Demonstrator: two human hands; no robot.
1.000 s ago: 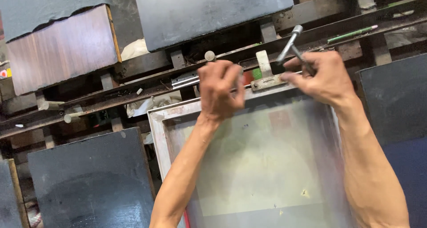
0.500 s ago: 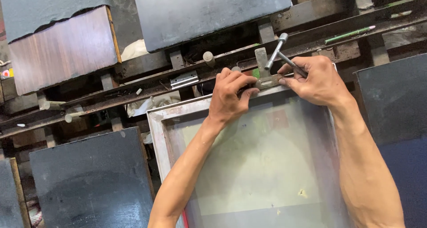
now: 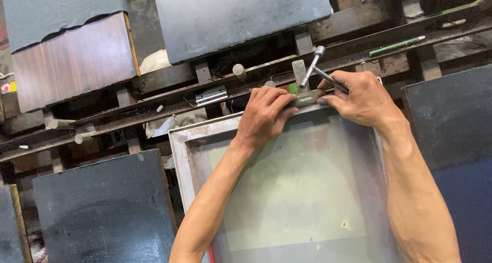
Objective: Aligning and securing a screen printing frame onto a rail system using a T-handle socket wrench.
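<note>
- Head view, only view available.
- Left hand (image 3: 264,114): fingers curled down over the far rail of the pale metal-framed printing screen (image 3: 179,155), pressing at the small olive-grey metal clamp (image 3: 307,96) that sits on that rail. Closed onto rail and clamp edge.
- Right hand (image 3: 361,96): fingers wrapped around the slim silver T-handled wrench (image 3: 313,68); one bar of it runs out of the fist, the other stands up and away above the clamp. Wrench tip meets the clamp; the exact joint is hidden by the fingers.
- Printing screen lies flat, near edge out of frame, translucent mesh with a faint reddish patch near the far rail. Far rail butts against the long rusty steel rail (image 3: 205,83) that crosses the bench.
- Progress, as a judgement: screen looks seated in position with the clamp on its rail; wrench engaged, so the fastening appears mid-way. Cannot tell whether the bolt is tight or loose.
- Surroundings: dark slate-coloured flat boards (image 3: 241,12) above and at both sides, one reddish wood-grain board (image 3: 72,63) at upper left, a green pencil-like stick (image 3: 397,45) on the rail at upper right.
</note>
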